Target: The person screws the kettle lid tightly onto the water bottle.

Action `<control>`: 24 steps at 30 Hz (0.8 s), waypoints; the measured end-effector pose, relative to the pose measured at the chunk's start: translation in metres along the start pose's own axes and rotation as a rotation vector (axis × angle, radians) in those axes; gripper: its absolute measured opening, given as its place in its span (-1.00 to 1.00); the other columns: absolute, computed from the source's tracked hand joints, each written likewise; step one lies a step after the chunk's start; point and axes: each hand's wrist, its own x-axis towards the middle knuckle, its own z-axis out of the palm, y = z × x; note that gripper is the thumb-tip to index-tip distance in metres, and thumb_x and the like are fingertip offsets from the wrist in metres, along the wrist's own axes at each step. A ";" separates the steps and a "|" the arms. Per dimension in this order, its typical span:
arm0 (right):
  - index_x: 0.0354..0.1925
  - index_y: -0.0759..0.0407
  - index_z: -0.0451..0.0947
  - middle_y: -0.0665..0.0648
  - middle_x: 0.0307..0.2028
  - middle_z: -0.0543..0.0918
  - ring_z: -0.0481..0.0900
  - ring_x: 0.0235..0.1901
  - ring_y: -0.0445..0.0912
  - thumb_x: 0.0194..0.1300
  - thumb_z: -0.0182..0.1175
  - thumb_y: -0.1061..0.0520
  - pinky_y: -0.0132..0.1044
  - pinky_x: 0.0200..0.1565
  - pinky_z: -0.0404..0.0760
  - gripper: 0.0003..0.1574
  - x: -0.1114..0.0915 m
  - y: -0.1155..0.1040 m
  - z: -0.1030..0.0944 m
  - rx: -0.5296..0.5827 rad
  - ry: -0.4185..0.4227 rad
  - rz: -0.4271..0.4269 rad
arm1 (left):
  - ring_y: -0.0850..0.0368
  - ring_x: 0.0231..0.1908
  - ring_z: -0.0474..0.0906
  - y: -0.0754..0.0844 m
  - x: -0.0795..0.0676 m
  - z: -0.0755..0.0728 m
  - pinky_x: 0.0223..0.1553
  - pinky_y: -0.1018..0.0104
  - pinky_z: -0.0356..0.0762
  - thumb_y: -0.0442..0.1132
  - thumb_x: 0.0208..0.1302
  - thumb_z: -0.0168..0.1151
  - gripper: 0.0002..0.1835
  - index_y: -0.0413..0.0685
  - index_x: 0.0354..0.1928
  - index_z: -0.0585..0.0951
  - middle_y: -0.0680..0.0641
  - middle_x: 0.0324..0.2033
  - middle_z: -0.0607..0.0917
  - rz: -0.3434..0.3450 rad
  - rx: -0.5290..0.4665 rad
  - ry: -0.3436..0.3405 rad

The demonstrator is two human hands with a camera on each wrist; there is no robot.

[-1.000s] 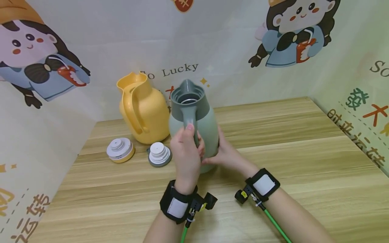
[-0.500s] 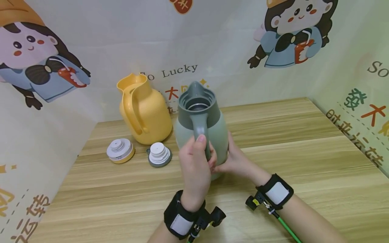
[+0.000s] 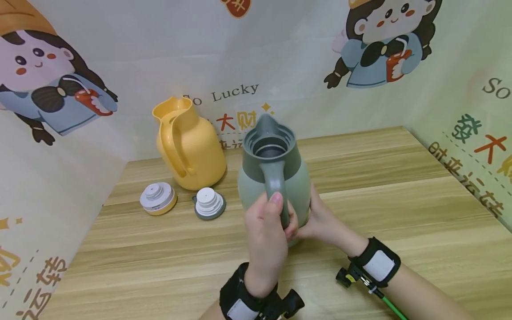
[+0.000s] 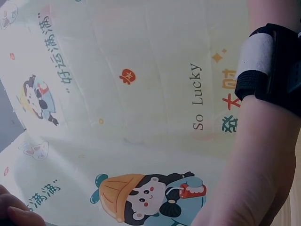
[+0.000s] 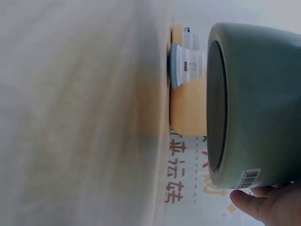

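A grey-green thermos jug (image 3: 253, 184) with a darker collar leans slightly towards me, its round mouth uncovered and its spout facing the back wall. My left hand (image 3: 266, 242) grips the jug's handle (image 3: 274, 178), thumb on top. Against the right side of the body, low down, my right hand (image 3: 323, 222) holds the jug; most of its fingers are hidden behind it. In the right wrist view the flat base of the jug (image 5: 263, 106) is up off the table, and the right hand's thumb lies by a barcode label. Only some left fingertips (image 4: 19, 212) show in the left wrist view.
A yellow jug (image 3: 200, 151), also uncovered, stands at the back left. Before it lie a white stopper lid with a yellow rim (image 3: 158, 198) and one with a grey rim (image 3: 210, 204). Printed cloth walls (image 3: 296, 66) enclose the wooden table (image 3: 380, 178).
Both hands have brought the grey-green jug to the right and nearer to me, tilting it a little more. The yellow jug and the two lids have stayed put.
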 end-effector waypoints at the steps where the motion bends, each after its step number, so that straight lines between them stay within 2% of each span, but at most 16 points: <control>1: 0.35 0.00 -0.23 0.19 0.15 0.24 0.23 0.09 0.03 -0.39 0.58 0.20 0.06 0.13 0.16 0.51 -0.002 0.001 0.000 -0.004 0.002 -0.003 | 0.14 -0.83 0.14 0.000 -0.001 0.000 -0.82 0.37 0.10 -0.26 0.37 -0.24 -0.62 -0.22 -0.65 0.26 -0.08 -0.86 0.24 0.006 -0.007 -0.012; 7: 0.36 0.03 -0.27 0.21 0.14 0.24 0.26 0.07 0.04 -0.41 0.58 0.21 0.05 0.09 0.21 0.56 -0.007 0.005 -0.001 -0.026 0.008 -0.036 | 0.12 -0.83 0.15 -0.006 -0.003 0.001 -0.83 0.34 0.15 -0.32 0.38 -0.28 -0.62 -0.24 -0.65 0.24 -0.09 -0.85 0.23 0.048 -0.033 -0.054; 16: 0.34 0.05 -0.25 0.24 0.14 0.19 0.23 0.06 0.07 -0.40 0.58 0.21 0.07 0.06 0.22 0.53 -0.011 0.007 -0.003 -0.048 0.012 -0.007 | 0.17 -0.81 0.15 -0.011 -0.006 -0.001 -0.78 0.39 0.14 -0.24 0.39 -0.27 -0.59 -0.20 -0.66 0.26 -0.09 -0.85 0.23 -0.007 -0.020 -0.036; 24: 0.36 0.01 -0.29 0.24 0.17 0.18 0.23 0.09 0.09 -0.38 0.58 0.17 0.12 0.09 0.19 0.55 -0.015 0.006 -0.005 -0.066 0.015 0.017 | 0.15 -0.81 0.16 -0.012 -0.006 0.000 -0.79 0.35 0.15 -0.23 0.40 -0.27 -0.58 -0.24 -0.66 0.26 -0.12 -0.85 0.23 -0.038 -0.046 -0.046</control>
